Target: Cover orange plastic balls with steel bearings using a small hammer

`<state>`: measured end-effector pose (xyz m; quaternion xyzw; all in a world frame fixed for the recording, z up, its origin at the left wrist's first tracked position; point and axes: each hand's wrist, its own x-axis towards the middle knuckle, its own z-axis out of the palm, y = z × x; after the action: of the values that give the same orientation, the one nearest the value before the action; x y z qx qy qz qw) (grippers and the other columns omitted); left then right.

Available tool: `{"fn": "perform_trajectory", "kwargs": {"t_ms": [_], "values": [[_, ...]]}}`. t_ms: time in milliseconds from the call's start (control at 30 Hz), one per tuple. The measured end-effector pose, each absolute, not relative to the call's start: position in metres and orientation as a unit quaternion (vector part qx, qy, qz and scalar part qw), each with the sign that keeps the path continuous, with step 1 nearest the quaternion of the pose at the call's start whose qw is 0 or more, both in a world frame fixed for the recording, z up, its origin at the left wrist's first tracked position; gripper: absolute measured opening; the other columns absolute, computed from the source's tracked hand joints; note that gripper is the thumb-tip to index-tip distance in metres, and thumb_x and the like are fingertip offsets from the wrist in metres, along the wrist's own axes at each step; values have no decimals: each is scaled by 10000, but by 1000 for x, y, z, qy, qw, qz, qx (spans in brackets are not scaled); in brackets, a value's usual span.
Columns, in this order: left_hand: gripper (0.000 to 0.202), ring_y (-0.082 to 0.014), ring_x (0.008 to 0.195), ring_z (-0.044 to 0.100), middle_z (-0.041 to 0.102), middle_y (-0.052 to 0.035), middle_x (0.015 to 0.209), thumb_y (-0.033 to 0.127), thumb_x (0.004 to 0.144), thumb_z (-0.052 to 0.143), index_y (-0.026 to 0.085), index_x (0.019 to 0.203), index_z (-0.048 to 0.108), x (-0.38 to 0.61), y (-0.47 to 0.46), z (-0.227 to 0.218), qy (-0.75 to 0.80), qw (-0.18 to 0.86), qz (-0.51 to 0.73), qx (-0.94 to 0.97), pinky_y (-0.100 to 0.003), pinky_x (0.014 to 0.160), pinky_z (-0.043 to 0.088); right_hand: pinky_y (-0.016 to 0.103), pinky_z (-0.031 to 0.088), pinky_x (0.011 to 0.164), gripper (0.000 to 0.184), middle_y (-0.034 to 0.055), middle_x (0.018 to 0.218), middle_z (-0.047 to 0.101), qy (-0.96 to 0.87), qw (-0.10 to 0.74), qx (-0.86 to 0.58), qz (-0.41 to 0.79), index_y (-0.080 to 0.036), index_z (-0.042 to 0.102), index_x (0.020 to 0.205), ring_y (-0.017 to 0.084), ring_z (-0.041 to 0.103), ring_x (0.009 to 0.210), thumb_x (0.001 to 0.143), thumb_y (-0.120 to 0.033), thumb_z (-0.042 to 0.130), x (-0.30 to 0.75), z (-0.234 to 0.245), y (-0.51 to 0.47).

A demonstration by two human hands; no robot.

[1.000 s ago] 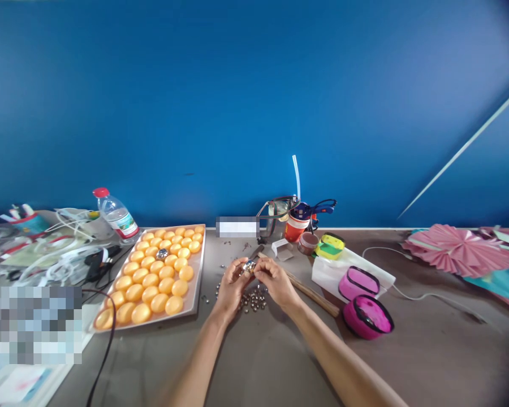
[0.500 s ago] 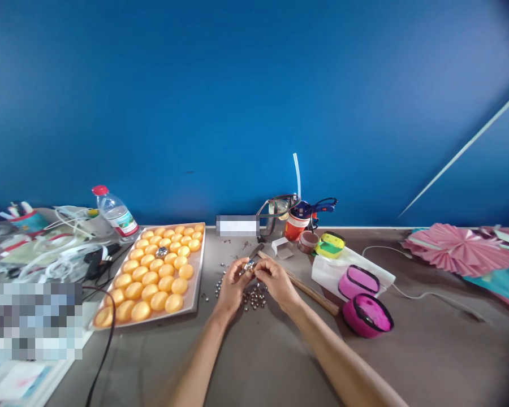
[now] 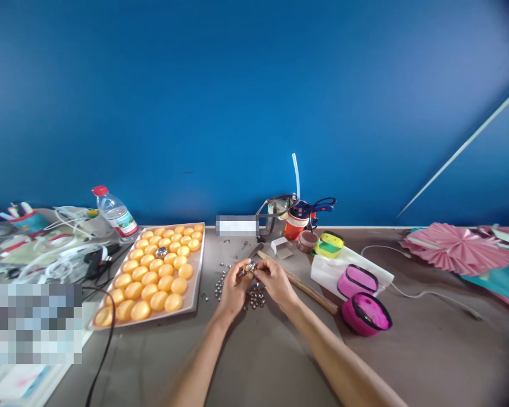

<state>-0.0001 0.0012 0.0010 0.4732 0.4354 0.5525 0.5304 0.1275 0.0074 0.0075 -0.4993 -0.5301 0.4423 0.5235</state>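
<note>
My left hand and my right hand meet over the table, fingertips pinched together. Between them is a small cluster of shiny silvery beads, partly hidden by my fingers. The left hand is closed round it from the left, while the right thumb and finger pinch its right side. Loose silvery beads lie under and between my hands, with others scattered to the left. Left of my hands, a shallow tray holds several orange balls and one silvery beaded ball.
A hammer lies just right of my hands. Beyond it are a pink round case, a second pink case and a yellow-green case. A bottle and tangled cables crowd the left; pink folded paper lies right.
The bead cluster has turned slightly in my fingers and shifted a little. Both hands stay in nearly the same place, and the view has moved very slightly.
</note>
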Motion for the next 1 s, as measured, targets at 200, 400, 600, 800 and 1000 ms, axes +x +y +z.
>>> {"fn": "perform_trajectory", "kwargs": {"t_ms": [200, 400, 600, 800, 1000], "values": [[368, -181, 868, 628, 661, -42, 937, 277, 698, 701, 200, 1037, 581, -2, 3, 4, 318, 677, 573, 335, -370, 874, 463, 257, 399, 555, 184, -27, 626, 548, -508, 533, -494, 462, -180, 552, 792, 121, 487, 527, 711, -345, 541, 146, 8, 17], [408, -179, 825, 655, 668, -41, 927, 255, 684, 717, 204, 1054, 555, -7, 4, 10, 296, 700, 576, 300, -344, 830, 480, 300, 452, 691, 143, 36, 775, 633, -629, 485, -550, 259, -190, 614, 818, 176, 575, 718, 727, -229, 510, 165, -5, 27], [367, -174, 792, 664, 682, -55, 935, 246, 703, 699, 204, 1035, 548, -9, 6, 9, 290, 698, 589, 287, -357, 828, 481, 307, 466, 781, 199, 63, 865, 632, -713, 445, -509, 185, -189, 615, 878, 179, 590, 843, 778, -122, 457, 160, -14, 23], [365, -184, 815, 667, 687, -58, 943, 252, 709, 691, 205, 1031, 526, -11, 8, 13, 276, 701, 592, 284, -365, 834, 484, 304, 463, 777, 210, 68, 837, 613, -800, 344, -471, 142, -183, 638, 890, 180, 573, 834, 787, -81, 486, 154, -9, 15], [361, -168, 791, 668, 690, -58, 935, 245, 722, 679, 204, 1041, 515, -12, 8, 13, 283, 701, 595, 271, -342, 809, 491, 307, 454, 794, 232, 71, 833, 618, -811, 304, -484, 126, -176, 649, 936, 185, 570, 852, 803, -86, 482, 153, -4, 12]]}}
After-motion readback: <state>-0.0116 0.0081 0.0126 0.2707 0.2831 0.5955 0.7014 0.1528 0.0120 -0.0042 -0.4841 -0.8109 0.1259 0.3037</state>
